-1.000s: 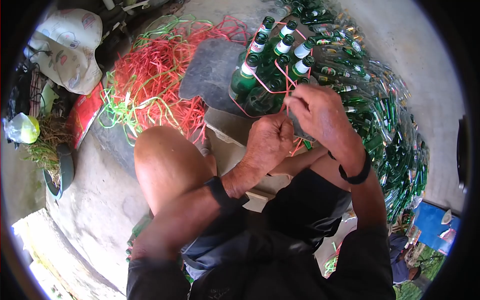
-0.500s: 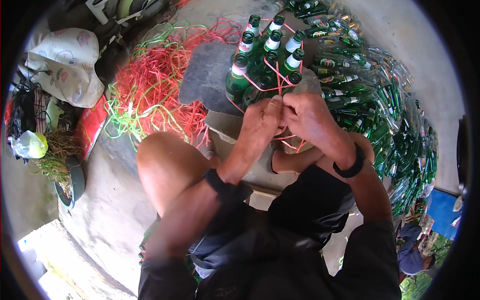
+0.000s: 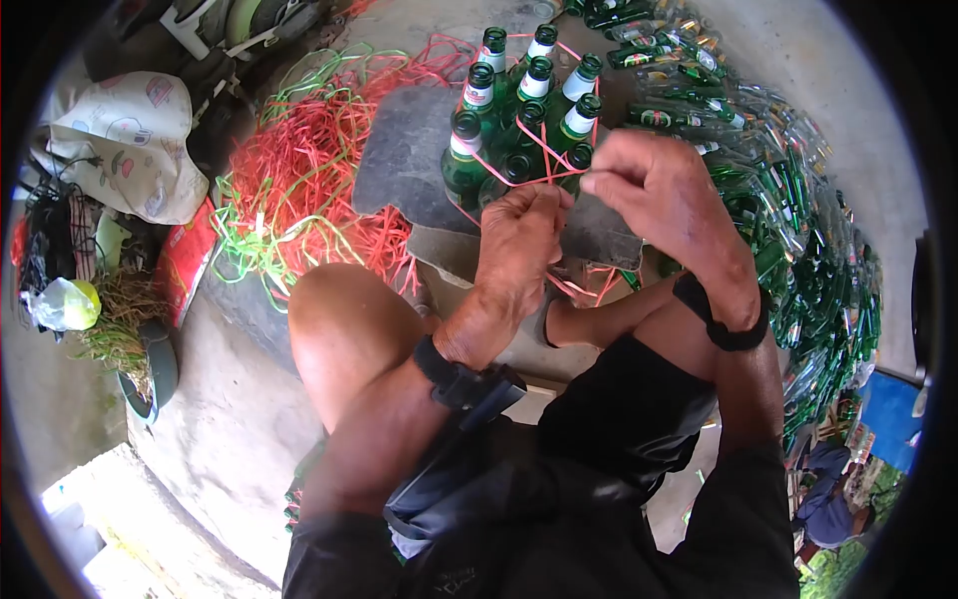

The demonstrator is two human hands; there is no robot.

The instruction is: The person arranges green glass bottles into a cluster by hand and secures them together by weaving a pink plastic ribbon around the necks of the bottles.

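1. Wears a black band (image 3: 738,329) on the right wrist and another (image 3: 444,374) on the left, both nearer than the bottle bundle (image 3: 537,90).
2. Pinches a pink strap (image 3: 510,184) in the left hand (image 3: 519,240), thumb and fingers pressed together, at the near edge of the bottle bundle.
3. Holds the right hand (image 3: 674,195) just right of the bottle bundle, with bent fingers and a raised wrist; cannot tell whether this grip is spread or pinches any strap.
4. Has the bottle bundle ahead of both hands: upright green bottles, pale labels on several necks, pink strap running around and across them. Stands on a dark slab (image 3: 394,160).
5. Shows a tangled heap of red and green straps (image 3: 309,170) left of the bottle bundle.
6. Shows a large pile of mostly green bottles (image 3: 798,250) right of the bottle bundle, many lying on their sides.
7. Shows a printed pale cloth (image 3: 140,150) well left of the bottle bundle, beyond the heap.
8. Includes, well apart at the lower right from the bottle bundle, a person in dark clothing (image 3: 826,504) near a blue panel (image 3: 891,419).
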